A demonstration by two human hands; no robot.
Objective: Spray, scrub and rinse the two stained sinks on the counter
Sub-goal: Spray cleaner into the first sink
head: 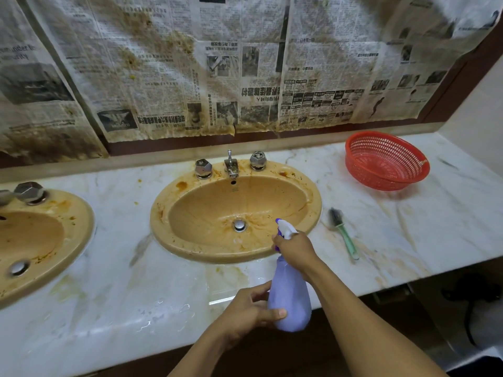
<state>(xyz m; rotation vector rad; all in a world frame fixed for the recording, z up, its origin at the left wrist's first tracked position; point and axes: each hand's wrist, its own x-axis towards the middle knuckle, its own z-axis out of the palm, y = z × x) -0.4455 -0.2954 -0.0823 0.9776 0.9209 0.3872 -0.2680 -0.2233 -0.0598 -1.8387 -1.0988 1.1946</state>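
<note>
A tan oval sink (217,213) streaked with brown stains sits in the middle of the marble counter (122,281). A second stained sink (40,240) lies at the left edge, partly cut off. I hold a lilac spray bottle (290,297) over the counter's front edge, its white nozzle pointing into the middle sink. My right hand (295,247) grips the bottle's neck at the trigger. My left hand (250,311) holds the bottle's body from the left, thumb across its front.
A green-handled scrub brush (343,232) lies on the counter right of the middle sink. A red plastic basket (385,161) leans at the back right. Chrome faucet (231,164) and knobs stand behind the basin. Stained newspaper (217,63) covers the wall. The counter front is wet.
</note>
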